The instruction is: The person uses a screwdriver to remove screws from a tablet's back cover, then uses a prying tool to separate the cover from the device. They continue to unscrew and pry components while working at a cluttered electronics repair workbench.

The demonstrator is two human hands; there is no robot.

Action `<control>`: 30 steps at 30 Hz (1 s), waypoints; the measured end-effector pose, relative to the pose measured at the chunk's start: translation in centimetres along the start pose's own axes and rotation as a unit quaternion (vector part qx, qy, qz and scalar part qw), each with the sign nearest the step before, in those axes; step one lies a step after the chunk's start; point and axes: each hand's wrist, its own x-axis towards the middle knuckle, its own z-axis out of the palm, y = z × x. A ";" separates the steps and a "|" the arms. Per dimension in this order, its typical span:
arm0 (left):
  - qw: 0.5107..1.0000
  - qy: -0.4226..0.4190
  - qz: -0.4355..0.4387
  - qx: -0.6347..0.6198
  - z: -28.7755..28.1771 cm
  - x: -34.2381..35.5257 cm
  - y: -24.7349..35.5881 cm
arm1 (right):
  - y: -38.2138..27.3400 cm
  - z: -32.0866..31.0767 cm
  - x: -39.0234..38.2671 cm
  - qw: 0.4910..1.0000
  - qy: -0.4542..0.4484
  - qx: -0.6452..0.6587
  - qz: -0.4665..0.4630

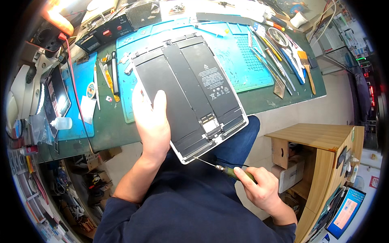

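Observation:
My left hand (153,127) grips an opened tablet (184,93) by its left side, thumb lying on the black interior. The tablet is tilted over the front edge of the workbench, showing dark battery cells, a central strip and connectors near its lower end. My right hand (261,188) is closed around a green-handled tool (231,172) with a thin metal tip, which reaches the tablet's lower frame near the left corner. A black cord shows behind the tool.
The green bench (291,99) holds blue mats (253,77), tweezers and brushes (308,77) at right, a lamp (56,24), black powered unit (105,32), a bottle (60,123) and small tools at left. A wooden cabinet (308,131) and lit screen (346,212) stand at lower right.

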 end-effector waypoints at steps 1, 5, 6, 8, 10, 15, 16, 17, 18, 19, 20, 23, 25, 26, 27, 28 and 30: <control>1.000 0.002 -0.001 0.001 0.0 0.0 -0.1 | -0.1 0.1 0.1 1.000 0.001 0.000 0.003; 1.000 0.005 0.007 0.009 -0.1 0.1 -0.4 | -0.3 0.1 0.0 1.000 -0.001 -0.005 -0.002; 1.000 0.004 0.012 0.011 -0.1 0.1 -0.4 | -0.3 0.2 0.0 1.000 0.002 -0.004 -0.003; 1.000 0.002 0.012 0.011 -0.2 0.2 -0.5 | -0.4 0.3 0.1 1.000 0.009 -0.003 -0.004; 1.000 0.003 0.012 0.013 -0.2 0.1 -0.5 | -0.4 0.3 0.1 1.000 0.000 -0.001 -0.007; 1.000 0.004 0.007 0.002 -0.1 0.1 -0.5 | -0.6 0.5 0.2 1.000 0.004 0.007 -0.014; 1.000 0.004 0.005 0.005 -0.1 0.1 -0.4 | -0.6 0.5 0.2 1.000 0.004 0.007 -0.015; 1.000 0.005 0.003 0.008 0.0 0.1 -0.3 | -0.6 0.5 0.2 1.000 0.004 0.007 -0.016; 1.000 0.005 0.001 0.011 0.1 0.1 -0.2 | -0.6 0.4 0.3 1.000 0.002 0.008 -0.018; 1.000 0.007 0.002 0.011 0.1 0.1 -0.2 | -0.7 0.4 0.3 1.000 0.000 0.009 -0.019; 1.000 0.009 0.003 0.011 0.1 0.0 -0.2 | -0.7 0.4 0.4 1.000 -0.001 0.010 -0.021; 1.000 0.015 0.008 0.003 0.0 0.1 -0.6 | -0.8 0.4 0.4 0.999 -0.007 0.016 -0.033; 1.000 0.014 0.010 0.000 0.0 0.1 -0.6 | -0.9 0.7 0.4 0.999 -0.005 0.017 -0.027; 1.000 0.012 0.010 0.002 0.0 0.1 -0.6 | -1.0 0.7 0.4 1.000 -0.004 0.017 -0.024; 1.000 0.010 0.011 0.003 0.0 0.1 -0.5 | -1.1 0.7 0.4 1.000 -0.006 0.015 -0.025; 1.000 0.012 0.007 0.003 0.0 0.1 -0.5 | -1.2 0.6 0.4 1.000 -0.007 0.013 -0.025; 1.000 0.014 0.000 0.003 0.1 0.1 -0.4 | -1.3 0.6 0.4 1.000 -0.009 0.014 -0.026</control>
